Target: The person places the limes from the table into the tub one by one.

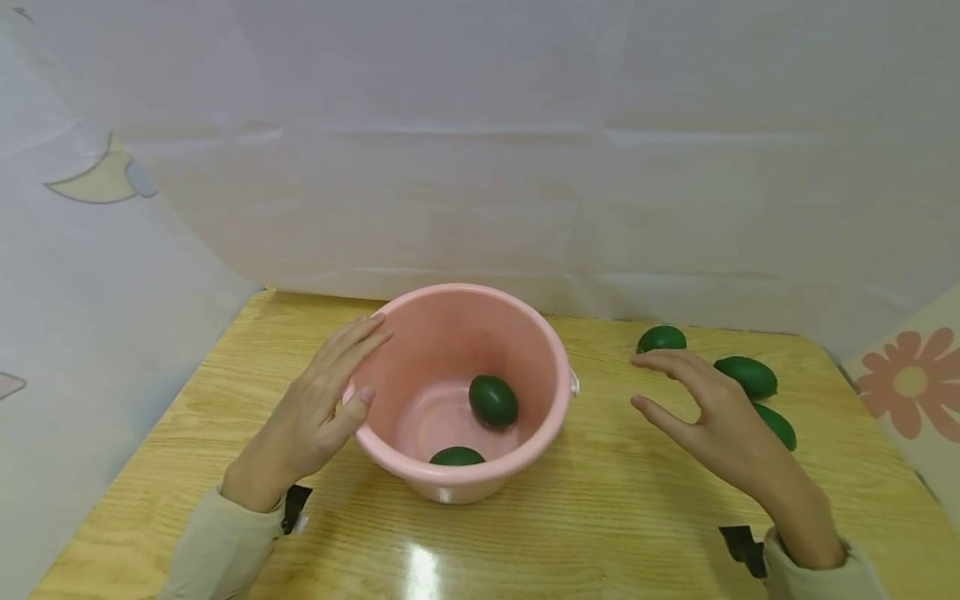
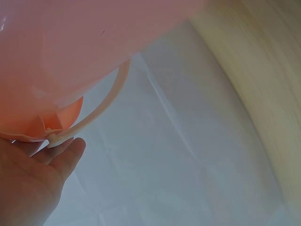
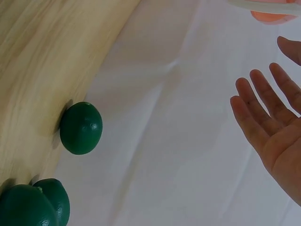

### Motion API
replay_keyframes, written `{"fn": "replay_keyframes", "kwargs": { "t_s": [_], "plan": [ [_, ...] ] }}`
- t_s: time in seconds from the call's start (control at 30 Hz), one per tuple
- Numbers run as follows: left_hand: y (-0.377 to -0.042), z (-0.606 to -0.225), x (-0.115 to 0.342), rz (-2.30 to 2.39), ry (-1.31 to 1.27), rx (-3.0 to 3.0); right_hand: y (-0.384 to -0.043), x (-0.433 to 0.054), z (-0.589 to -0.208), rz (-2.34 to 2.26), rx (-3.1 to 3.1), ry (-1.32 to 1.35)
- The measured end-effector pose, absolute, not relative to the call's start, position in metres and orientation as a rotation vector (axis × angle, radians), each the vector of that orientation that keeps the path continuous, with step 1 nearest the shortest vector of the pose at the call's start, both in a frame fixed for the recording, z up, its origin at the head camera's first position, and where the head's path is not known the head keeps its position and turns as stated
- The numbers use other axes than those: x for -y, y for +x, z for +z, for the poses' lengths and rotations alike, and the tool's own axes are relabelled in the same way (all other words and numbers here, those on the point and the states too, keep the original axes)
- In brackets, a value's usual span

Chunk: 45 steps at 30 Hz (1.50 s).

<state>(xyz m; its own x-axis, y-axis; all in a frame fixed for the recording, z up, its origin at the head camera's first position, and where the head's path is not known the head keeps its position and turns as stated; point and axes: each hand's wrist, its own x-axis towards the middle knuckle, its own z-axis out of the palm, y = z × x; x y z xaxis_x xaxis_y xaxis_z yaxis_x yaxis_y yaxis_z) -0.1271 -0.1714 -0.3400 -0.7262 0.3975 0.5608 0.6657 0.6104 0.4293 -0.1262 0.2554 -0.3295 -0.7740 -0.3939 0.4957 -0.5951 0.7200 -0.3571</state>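
Note:
A pink bucket (image 1: 450, 475) stands on the table with two dark green limes inside, one lime (image 1: 493, 402) against the right side and another lime (image 1: 457, 456) partly hidden by the front rim. My left hand (image 1: 315, 408) rests at the bucket's left rim, fingers fairly straight, thumb over the edge. In the left wrist view its fingers (image 2: 69, 157) lie by the rim beside the white handle (image 2: 101, 106). To the right of the bucket my right hand (image 1: 720, 425) is held in the air, fingers spread and holding nothing, near the limes outside the bucket.
Three limes lie on the right of the wooden table (image 1: 600, 533): a back lime (image 1: 662, 337), a middle lime (image 1: 746, 377) and a front lime (image 1: 776, 427), partly behind my right hand. A pale sheet (image 1: 465, 200) hangs behind the table.

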Motion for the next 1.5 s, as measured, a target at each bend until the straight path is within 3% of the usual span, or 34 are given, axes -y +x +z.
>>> {"fn": "replay_keyframes", "kwargs": {
  "t_s": [1.5],
  "plan": [
    [-0.125,-0.34,0.173,-0.89,-0.836,2.449,-0.116,-0.317,-0.36,0.674,2.533,0.637]
  ]
}}
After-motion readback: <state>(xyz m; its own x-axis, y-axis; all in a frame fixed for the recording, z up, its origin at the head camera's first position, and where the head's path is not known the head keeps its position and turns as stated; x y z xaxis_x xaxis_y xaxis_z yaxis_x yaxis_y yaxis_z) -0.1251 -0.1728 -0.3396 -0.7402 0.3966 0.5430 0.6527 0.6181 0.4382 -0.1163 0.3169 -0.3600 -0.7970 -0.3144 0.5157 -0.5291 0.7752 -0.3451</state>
